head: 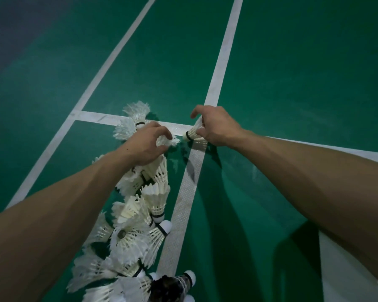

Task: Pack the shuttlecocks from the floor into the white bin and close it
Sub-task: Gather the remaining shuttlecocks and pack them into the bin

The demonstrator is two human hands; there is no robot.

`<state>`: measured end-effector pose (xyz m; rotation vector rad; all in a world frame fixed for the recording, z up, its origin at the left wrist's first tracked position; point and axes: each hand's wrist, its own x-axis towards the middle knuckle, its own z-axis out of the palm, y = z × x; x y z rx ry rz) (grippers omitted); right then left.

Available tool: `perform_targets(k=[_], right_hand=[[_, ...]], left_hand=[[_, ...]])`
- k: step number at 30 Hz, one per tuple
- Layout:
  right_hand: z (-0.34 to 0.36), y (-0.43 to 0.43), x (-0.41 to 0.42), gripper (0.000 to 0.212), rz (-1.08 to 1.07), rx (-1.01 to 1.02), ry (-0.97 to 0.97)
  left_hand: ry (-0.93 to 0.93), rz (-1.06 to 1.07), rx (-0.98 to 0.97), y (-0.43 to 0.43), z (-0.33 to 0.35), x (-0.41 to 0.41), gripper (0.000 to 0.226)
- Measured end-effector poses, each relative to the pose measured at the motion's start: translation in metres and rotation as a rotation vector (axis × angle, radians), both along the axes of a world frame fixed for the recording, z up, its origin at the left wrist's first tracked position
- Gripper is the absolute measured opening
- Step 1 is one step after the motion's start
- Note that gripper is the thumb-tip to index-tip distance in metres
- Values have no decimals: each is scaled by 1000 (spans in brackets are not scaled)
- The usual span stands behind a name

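Head view: much is hidden or cut off. Two bare forearms reach forward and cover part of the pile (138, 234) of white shuttlecocks, which runs along a white line (179, 214) on the green floor (292, 73) and is cut off by the bottom edge. The near end of the pile is blurred; a dark shuttlecock (172, 287) there is hard to make out.

The right hand (216, 127) pinches a shuttlecock (192, 134) between thumb and curled fingers at the line crossing, its cork pointing toward the other hand. Its skirt is mostly hidden by the palm, and whether the feathers just below belong to it cannot be told.

The left hand (147, 143) lies on the far part of the pile, its fingers curled round the feathers of a second shuttlecock (169, 142), whose cork is hidden. The two held shuttlecocks are just beside each other, not clearly touching.

A white surface (354, 269) shows at the lower right, partly hidden by the right forearm and cut off by the frame. Whether it is the bin cannot be told, and nothing shows on it.
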<state>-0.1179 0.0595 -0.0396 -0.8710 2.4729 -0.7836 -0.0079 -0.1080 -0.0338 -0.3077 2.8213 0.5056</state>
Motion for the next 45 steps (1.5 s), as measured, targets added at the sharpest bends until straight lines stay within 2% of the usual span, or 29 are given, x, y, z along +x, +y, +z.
perform_targets(k=[5,12,24,31,35,40,43,45], right_hand=[[7,11,3,39,20,18,19],[20,24,8,40,58,41,52],[57,69,29,36,107,70,125],[81,116,43,35,46,94,141],[103,145,51,36,7,77,159],[137,197,60,35,-107,-4,212],[150,231,63,34,-208,-92,229],[157,253,64,40,-279,-177,235]], left_hand=[[-101,-29,77,10,7,1,54],[-124,27,161,7,15,3,62],[46,116,352,45,45,12,60],[151,51,281,77,66,15,55],[205,50,381,100,89,15,52],[246,65,666,134,124,16,48],[260,17,753,159,145,14,44],[257,-27,810,178,156,12,43]])
